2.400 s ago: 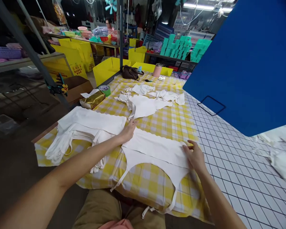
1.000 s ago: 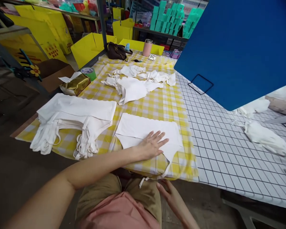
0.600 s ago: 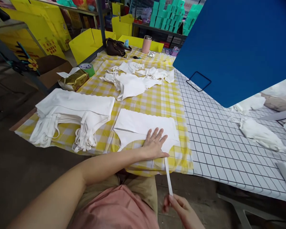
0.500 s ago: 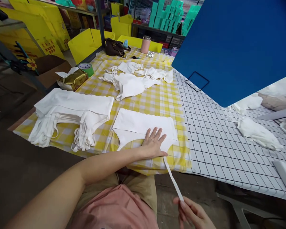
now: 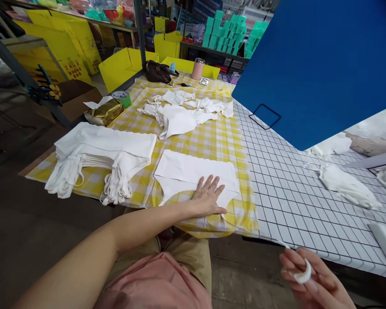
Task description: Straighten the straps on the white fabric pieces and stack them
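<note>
With fingers spread, the left hand (image 5: 207, 199) is laid flat on a white, scallop-edged fabric garment (image 5: 188, 169) at the frame's centre; its narrow white strap (image 5: 305, 275) is gripped by the right hand (image 5: 320, 278), lower right.

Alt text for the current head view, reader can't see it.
A bare left hand lies spread on a white garment on a yellow checked cloth; the right hand holds its strap out to the right. A garment stack lies to the left, with white pieces beyond.
</note>
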The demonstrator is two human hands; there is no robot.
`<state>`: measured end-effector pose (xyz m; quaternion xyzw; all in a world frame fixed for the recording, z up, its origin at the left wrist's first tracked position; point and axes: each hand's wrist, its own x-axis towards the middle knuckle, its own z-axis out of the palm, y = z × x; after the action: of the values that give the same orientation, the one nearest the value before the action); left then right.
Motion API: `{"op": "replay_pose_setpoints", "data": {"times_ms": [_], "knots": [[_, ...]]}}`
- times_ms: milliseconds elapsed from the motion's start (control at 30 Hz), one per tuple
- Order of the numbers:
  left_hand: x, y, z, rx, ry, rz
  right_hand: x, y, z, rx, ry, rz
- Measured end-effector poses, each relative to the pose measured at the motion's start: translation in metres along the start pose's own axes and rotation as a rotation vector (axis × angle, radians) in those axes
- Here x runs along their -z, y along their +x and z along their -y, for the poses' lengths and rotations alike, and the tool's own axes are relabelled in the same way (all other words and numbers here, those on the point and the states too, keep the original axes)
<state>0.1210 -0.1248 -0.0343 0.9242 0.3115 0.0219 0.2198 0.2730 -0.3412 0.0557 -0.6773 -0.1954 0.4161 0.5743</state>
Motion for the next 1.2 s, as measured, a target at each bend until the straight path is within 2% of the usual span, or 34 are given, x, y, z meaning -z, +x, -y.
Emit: {"op": "replay_pose_setpoints", "data": {"times_ms": [67, 200, 267, 400, 500, 633, 733, 867, 1000, 1067, 1200], "knots": [[0.0, 0.0, 0.0, -0.005, -0.004, -0.001, -0.013, 0.015, 0.007, 0.102, -0.021, -0.016], [0.0, -0.001, 0.0, -0.004, -0.001, -0.012, -0.031, 0.028, 0.028, 0.225, -0.039, 0.047], [-0.001, -0.001, 0.0, -0.006, 0.001, -0.029, -0.036, 0.028, 0.037, 0.274, -0.045, 0.035], [-0.002, 0.0, 0.0, -0.006, -0.006, -0.025, -0.044, 0.03, 0.047, 0.331, -0.075, -0.077], [-0.002, 0.0, 0.001, -0.002, -0.005, -0.01, -0.046, 0.036, 0.05, 0.364, -0.033, -0.037], [0.001, -0.001, 0.0, -0.005, -0.007, -0.018, -0.047, 0.042, 0.052, 0.228, 0.015, 0.136], [0.01, -0.004, -0.006, -0.053, -0.055, -0.084, -0.051, 0.045, 0.049, 0.107, 0.038, 0.209], [0.038, -0.012, -0.027, -0.256, -0.309, -0.233, -0.064, 0.048, 0.043, -0.037, -0.02, 0.309], [0.064, -0.016, -0.047, -0.393, -0.543, -0.236, -0.079, 0.051, 0.038, -0.077, -0.117, 0.315], [0.07, -0.014, -0.051, -0.393, -0.604, -0.229, -0.085, 0.051, 0.038, -0.086, -0.122, 0.318], [0.075, -0.01, -0.052, -0.323, -0.727, -0.288, -0.09, 0.049, 0.037, -0.112, -0.065, 0.369]]}}
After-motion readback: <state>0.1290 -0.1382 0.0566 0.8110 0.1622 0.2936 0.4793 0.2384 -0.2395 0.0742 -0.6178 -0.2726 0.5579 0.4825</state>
